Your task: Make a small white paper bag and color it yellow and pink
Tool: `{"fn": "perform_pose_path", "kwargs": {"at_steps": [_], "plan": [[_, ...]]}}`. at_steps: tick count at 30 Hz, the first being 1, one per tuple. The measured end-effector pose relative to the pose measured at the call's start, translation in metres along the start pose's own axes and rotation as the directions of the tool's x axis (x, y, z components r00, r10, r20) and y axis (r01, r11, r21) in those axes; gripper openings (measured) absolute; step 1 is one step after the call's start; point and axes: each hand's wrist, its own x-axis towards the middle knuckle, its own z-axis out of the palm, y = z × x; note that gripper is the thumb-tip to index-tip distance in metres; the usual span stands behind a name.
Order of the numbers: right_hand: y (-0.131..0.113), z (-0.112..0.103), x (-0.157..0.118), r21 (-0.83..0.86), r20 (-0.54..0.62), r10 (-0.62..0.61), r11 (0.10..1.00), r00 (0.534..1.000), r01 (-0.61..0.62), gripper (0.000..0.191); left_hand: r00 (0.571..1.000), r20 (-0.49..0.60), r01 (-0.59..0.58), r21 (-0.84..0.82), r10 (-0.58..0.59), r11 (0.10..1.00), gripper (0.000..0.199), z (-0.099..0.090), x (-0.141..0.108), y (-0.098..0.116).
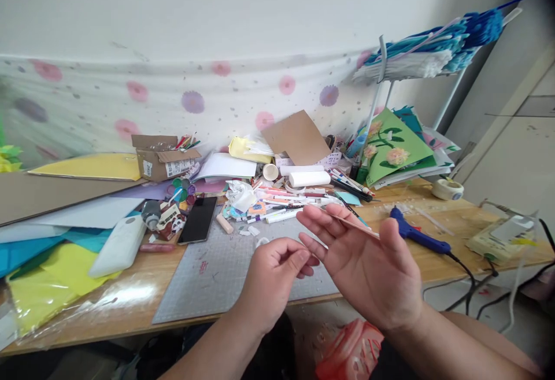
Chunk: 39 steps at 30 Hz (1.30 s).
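Note:
My left hand (277, 270) is closed in a pinch above the front of the grey cutting mat (195, 287); whatever lies between its fingertips is too small to make out. Its fingers meet the little finger of my right hand (368, 264). That hand is turned palm up, with a thin, flat, light-brown piece (353, 225) lying between the thumb and the fingers. The piece is seen nearly edge on. Beyond both hands, pens and markers (281, 216) lie in a heap at the mat's far edge.
A blue glue gun (416, 234) with its cord lies on the right of the wooden table. A black phone (198, 220), a white case (119, 246) and a cardboard box (162, 160) stand left. A green flower card (396, 148) leans under a rack at the back right.

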Motion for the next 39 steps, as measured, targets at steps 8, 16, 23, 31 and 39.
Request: {"fn": "perform_pose_path", "kwargs": {"at_steps": [8, 16, 23, 31, 39], "plan": [[-0.01, -0.006, -0.008, -0.039, 0.037, 0.01, 0.999, 0.999, -0.008, 0.044, 0.997, -0.082, -0.011, -0.202, -0.006, 0.979, 0.017, 0.007, 0.008, -0.007], [-0.011, -0.01, -0.019, -0.05, 0.008, 0.062, 0.997, 0.998, -0.061, 0.046, 0.995, 0.092, -0.056, 0.127, 0.045, 0.99, 0.009, 0.018, 0.004, -0.006], [-0.027, -0.015, -0.02, -0.03, 0.058, 0.203, 0.979, 0.978, -0.201, 0.046, 0.992, -0.086, -0.053, 0.356, 0.089, 0.933, 0.014, 0.009, 0.003, 0.002], [-0.039, -0.037, -0.018, -0.062, 0.077, 0.323, 0.946, 0.943, -0.319, 0.05, 0.985, -0.17, 0.073, 0.292, -0.023, 0.954, 0.021, -0.008, -0.012, 0.003], [-0.03, -0.038, -0.024, -0.168, -0.004, 0.28, 0.946, 0.96, -0.277, 0.027, 0.994, 0.069, 0.081, 0.01, -0.081, 0.997, 0.022, 0.004, -0.018, 0.007]]}}
